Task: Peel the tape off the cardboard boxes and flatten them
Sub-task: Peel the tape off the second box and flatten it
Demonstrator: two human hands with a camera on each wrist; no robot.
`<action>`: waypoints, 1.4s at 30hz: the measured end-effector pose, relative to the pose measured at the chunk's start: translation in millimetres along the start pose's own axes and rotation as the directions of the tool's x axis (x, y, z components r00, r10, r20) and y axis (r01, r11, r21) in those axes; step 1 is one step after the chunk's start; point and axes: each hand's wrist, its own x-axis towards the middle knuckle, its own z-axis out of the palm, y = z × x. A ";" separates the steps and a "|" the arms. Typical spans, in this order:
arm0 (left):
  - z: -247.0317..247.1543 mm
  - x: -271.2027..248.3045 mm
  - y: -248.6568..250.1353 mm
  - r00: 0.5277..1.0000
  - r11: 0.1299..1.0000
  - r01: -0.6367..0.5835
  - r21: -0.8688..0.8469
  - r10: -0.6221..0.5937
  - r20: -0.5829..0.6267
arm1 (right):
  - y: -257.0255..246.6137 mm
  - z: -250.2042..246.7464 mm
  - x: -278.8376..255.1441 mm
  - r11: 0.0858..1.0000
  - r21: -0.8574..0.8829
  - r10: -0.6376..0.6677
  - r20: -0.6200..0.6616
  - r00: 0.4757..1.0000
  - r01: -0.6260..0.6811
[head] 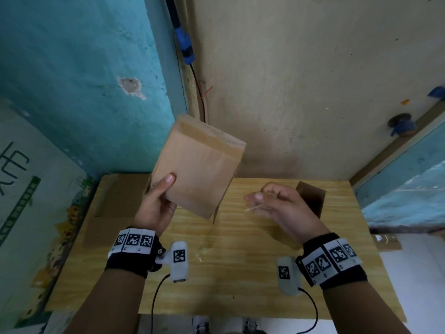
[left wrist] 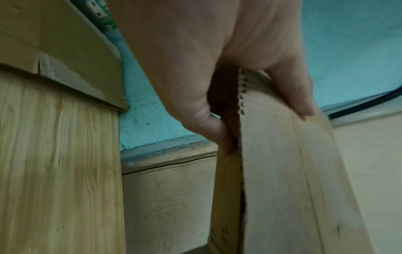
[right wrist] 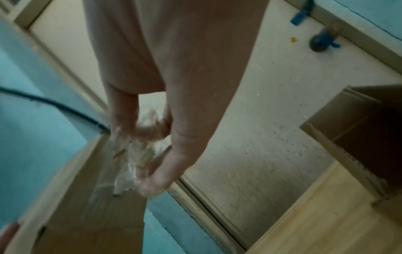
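Left hand grips the brown flattened cardboard box by its lower edge, raised above the pale wooden table. Right hand pinches crumpled clear tape, apart from the box. An open brown box stands behind the right hand.

three cardboard boxes, one tape wad, two hands.

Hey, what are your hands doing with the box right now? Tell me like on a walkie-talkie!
Left hand grips cardboard box, lifted above table. Right hand holds crumpled clear tape, off the box. Nothing in the way.
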 end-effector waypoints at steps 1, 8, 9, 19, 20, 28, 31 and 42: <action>0.8 -1.0 0.5 1.000 1.000 0.004 0.028 -0.004 0.014 | 1.4 2.4 0.3 1.000 0.003 0.024 -0.010 1.000 -0.024; -11.7 -9.6 -2.1 0.997 0.991 0.079 0.109 -0.078 -0.008 | 36.8 7.7 4.0 0.906 -0.305 0.291 -0.054 0.955 -0.293; -15.5 -11.1 -2.4 0.996 0.989 0.090 0.118 -0.089 -0.012 | 48.9 7.7 7.1 0.886 -0.356 0.289 -0.077 0.954 -0.297; -51.9 -12.1 8.2 0.989 0.973 0.150 0.174 -0.149 -0.017 | 98.9 24.0 18.3 0.924 -0.268 0.239 -0.148 0.960 -0.272; -54.9 -11.1 9.5 0.987 0.972 0.160 0.174 -0.160 -0.014 | 97.4 26.4 19.7 0.928 -0.247 0.263 -0.093 0.960 -0.279; -79.1 -2.5 16.6 0.981 0.958 0.187 0.220 -0.194 0.013 | 119.6 52.9 33.3 0.811 -0.476 0.303 -0.157 0.940 -0.340; -90.0 2.1 17.6 0.983 0.952 0.180 0.249 -0.181 -0.021 | 138.0 59.5 40.4 0.634 -0.726 0.257 -0.127 0.958 -0.266; -92.4 13.6 25.8 0.979 0.939 0.199 0.279 -0.201 -0.024 | 147.3 82.4 42.8 0.188 -0.955 0.656 -0.051 0.753 -0.229</action>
